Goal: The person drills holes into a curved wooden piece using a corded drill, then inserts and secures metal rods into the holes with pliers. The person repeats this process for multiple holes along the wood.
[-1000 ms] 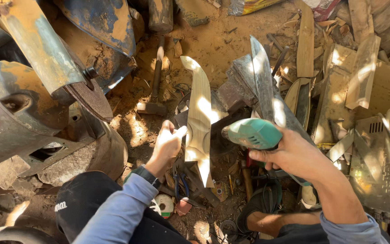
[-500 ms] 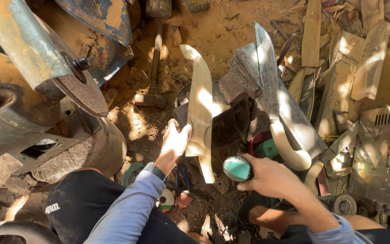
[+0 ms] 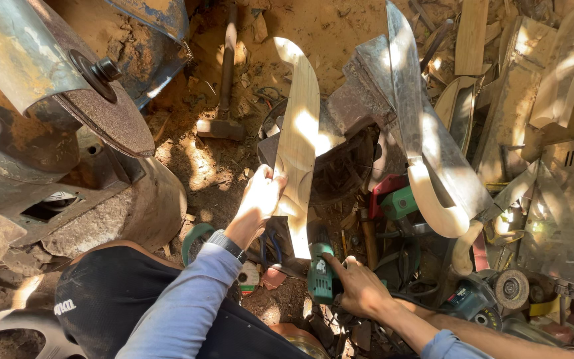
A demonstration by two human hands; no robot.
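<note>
The curved wooden board (image 3: 298,143) is standing out over the dirt floor (image 3: 330,30), its lower part gripped by the left hand (image 3: 259,199) with fingers closing around the edge. The right hand (image 3: 360,287) is resting on a green power tool (image 3: 321,272) among the clutter, fingers partly curled on its body, though how firmly it is holding is hard to make out. Beside the board, a long metal blade (image 3: 410,100) with a pale handle is lying across scrap, its lower end partly lost in shadow.

sledgehammer (image 3: 222,100), grinding wheel (image 3: 104,113), machete (image 3: 426,133)
</note>
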